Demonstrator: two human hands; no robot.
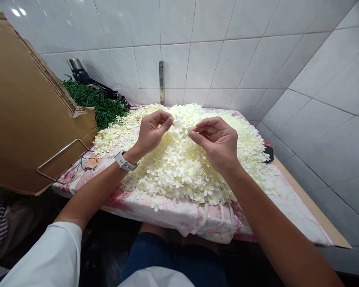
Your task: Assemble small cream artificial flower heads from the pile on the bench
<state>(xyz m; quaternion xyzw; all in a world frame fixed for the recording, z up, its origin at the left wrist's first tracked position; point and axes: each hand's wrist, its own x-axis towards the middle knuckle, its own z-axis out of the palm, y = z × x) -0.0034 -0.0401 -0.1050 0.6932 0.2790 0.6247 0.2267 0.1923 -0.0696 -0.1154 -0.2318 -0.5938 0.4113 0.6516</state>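
Above a large heap of white artificial flowers (182, 171), both my hands are raised close together. My left hand (155, 129), with a pale watch on its wrist, pinches a small white flower (178, 120) between thumb and forefinger. Another white flower (184, 132) is at the fingertips of my right hand (217, 139), gripped between thumb and index finger while the other fingers curl. The two flowers are nearly touching; I cannot tell whether they are joined. One loose blossom (156, 204) lies near the table's front edge.
A cardboard box (32, 103) stands at the left, with a metal wire frame (62, 157) by it. Green artificial stems (95, 103) are piled behind, near a dark tripod-like object (80, 73). A black object (268, 153) lies on the right. Tiled walls (209, 59) close off the back and right.
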